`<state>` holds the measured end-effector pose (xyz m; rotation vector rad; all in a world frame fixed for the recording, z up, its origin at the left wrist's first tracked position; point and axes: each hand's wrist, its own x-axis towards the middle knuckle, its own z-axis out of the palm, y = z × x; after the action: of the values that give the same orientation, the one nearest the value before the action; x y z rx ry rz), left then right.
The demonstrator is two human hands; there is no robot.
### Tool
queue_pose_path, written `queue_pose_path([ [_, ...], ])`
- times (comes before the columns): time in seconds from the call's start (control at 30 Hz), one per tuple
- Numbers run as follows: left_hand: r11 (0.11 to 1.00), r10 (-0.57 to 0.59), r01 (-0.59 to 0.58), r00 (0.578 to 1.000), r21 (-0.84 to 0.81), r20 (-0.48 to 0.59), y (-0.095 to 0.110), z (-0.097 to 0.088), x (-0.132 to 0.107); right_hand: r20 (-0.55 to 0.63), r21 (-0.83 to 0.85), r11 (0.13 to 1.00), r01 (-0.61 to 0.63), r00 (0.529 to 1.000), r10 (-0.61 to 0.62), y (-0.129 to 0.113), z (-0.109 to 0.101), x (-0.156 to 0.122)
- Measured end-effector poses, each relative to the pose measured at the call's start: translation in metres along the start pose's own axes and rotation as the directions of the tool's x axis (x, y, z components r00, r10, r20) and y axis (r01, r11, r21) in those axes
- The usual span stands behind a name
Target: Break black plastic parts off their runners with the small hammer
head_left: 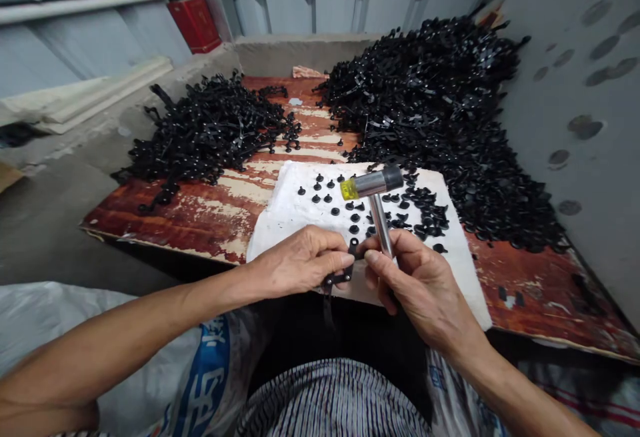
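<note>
Black studded strip [340, 278], pinched in the left hand [295, 264], is best kept steady while the right hand [425, 284] grips the two-faced mallet [375, 185].

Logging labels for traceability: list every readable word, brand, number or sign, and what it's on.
None reads reliably.
Blue band on white sack: white lettering, angled; not legible.
Whitish material, lower right: small blue print, too blurred.
Hammer, yellow face: any marking too small to read.
Red box: no text can be made out.
</note>
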<state>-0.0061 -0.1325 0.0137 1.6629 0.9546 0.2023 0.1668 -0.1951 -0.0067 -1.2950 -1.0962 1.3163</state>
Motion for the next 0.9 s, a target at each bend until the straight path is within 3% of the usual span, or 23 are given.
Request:
queue_pose_path([
  [0.17,0.956,-0.19,0.171,0.98,-0.237,-0.057,-0.003,-0.008,0.017,-0.146,0.038,0.999,0.03,0.989,-0.025,0.007,-0.02,-0.007],
  [0.33,0.902,-0.229,0.201,0.973,-0.382,-0.027,-0.002,-0.01,0.028,-0.287,0.18,0.983,0.039,0.958,0.015,0.018,-0.04,-0.012],
  [0.57,0.886,-0.271,0.223,0.96,-0.406,-0.065,-0.003,-0.006,0.035,-0.294,0.281,0.959,0.028,0.954,0.059,0.025,-0.047,-0.011],
  [0.9,0.892,-0.281,0.225,0.955,-0.393,-0.091,-0.001,-0.004,0.035,-0.251,0.269,0.963,0.03,0.967,0.04,0.027,-0.051,-0.01],
])
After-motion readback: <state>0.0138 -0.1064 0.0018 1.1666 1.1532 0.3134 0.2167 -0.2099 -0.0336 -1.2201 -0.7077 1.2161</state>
